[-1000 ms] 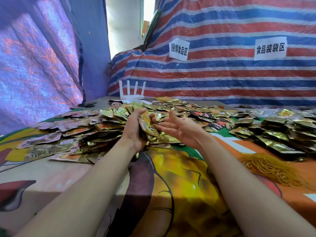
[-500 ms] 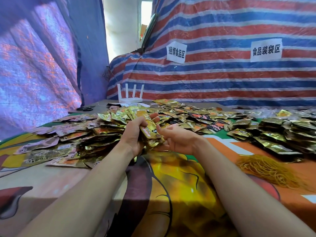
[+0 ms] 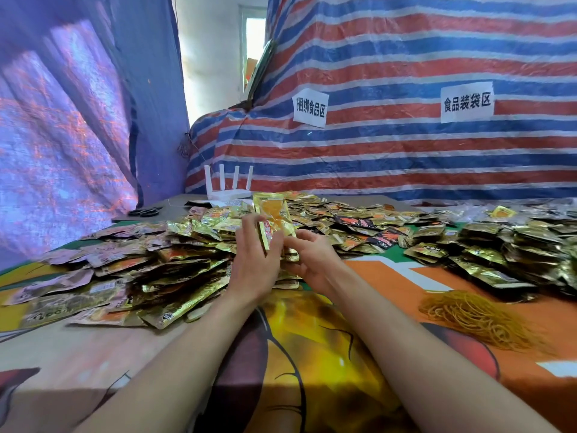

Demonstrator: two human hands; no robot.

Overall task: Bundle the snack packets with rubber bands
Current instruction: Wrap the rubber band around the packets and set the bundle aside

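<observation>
Standing upright in both grips, gold packet stack (image 3: 274, 218), left hand (image 3: 254, 270) and right hand (image 3: 312, 260) clasping its lower end.

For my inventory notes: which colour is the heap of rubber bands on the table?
Mustard yellow: the rubber bands show best in the head view.

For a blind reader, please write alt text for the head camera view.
The left hand and right hand hold a stack of gold snack packets upright over a table heaped with loose packets. Rubber bands lie to the right; a white router stands behind.
</observation>
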